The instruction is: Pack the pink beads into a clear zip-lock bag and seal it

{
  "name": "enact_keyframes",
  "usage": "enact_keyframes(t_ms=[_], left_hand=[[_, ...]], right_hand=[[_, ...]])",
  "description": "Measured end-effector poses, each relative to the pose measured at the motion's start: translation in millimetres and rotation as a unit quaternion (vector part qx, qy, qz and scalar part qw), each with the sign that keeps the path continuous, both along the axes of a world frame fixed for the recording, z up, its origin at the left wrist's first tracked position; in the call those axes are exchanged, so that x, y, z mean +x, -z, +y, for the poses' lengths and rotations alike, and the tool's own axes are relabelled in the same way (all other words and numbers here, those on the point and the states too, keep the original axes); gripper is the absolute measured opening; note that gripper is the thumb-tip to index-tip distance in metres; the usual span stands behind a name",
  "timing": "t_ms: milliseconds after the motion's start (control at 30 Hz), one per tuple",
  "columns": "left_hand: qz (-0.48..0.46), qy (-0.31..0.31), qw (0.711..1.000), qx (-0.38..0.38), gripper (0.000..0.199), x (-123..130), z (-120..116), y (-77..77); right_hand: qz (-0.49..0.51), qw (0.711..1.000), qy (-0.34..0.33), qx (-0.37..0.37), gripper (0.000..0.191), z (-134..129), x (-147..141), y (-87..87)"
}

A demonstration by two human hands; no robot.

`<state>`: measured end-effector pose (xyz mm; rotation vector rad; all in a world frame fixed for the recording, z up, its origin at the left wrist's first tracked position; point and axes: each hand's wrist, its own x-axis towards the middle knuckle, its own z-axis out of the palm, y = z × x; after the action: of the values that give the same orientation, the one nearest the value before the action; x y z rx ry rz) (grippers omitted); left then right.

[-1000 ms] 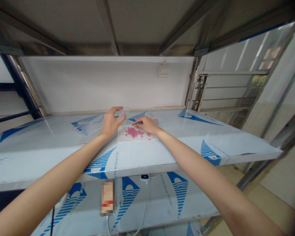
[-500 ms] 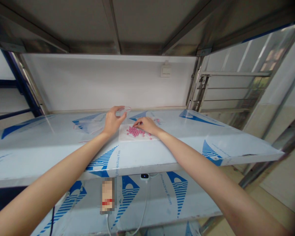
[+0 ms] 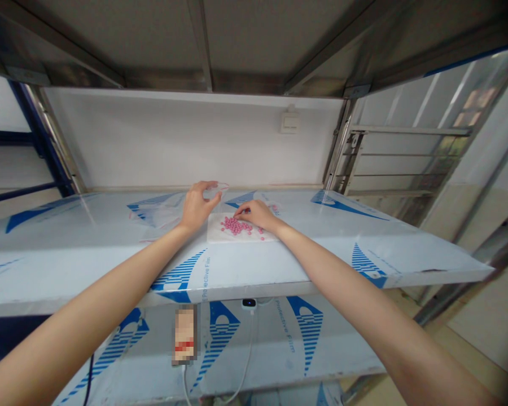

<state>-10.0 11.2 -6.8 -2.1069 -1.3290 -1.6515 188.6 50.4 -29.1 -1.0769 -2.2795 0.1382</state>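
A heap of small pink beads (image 3: 236, 226) lies on a white sheet (image 3: 215, 234) on the film-covered shelf, a few of them scattered to the right. My right hand (image 3: 256, 214) is over the heap, thumb and forefinger pinched at its upper edge; whether a bead is between the tips is too small to tell. To the left, my left hand (image 3: 197, 206) is curled with thumb and fingers apart around the mouth of a clear plastic bag (image 3: 220, 187) with a thin red line. Most of this bag is hard to see.
More clear plastic bags (image 3: 156, 219) lie left of my left wrist. On the lower shelf are a blurred-out phone-like object (image 3: 184, 335) on a cable and a small device with a lit display (image 3: 249, 304). A metal bunk underside (image 3: 245, 45) hangs overhead.
The view has shifted slightly. My hands keep nearly the same poses, the left at the bag and the right pinching at the bead heap.
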Motion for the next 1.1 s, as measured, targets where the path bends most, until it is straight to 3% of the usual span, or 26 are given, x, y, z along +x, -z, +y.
enact_keyframes(t_ms=[800,933,1100], left_hand=[[0.03,-0.008,1.0,-0.005,0.028,-2.0,-1.6,-0.2],[0.034,0.006,0.999,-0.016,0.031,-0.7,-3.7,-0.4],[0.066,0.013,0.998,-0.016,0.038,1.7,-9.1,-1.9]], right_hand=[[0.08,0.988,-0.031,-0.132,0.01,14.5,0.9,9.7],[0.182,0.977,-0.035,-0.106,0.014,14.0,-0.8,3.9],[0.375,0.917,-0.062,-0.124,0.022,4.5,-2.1,-8.1]])
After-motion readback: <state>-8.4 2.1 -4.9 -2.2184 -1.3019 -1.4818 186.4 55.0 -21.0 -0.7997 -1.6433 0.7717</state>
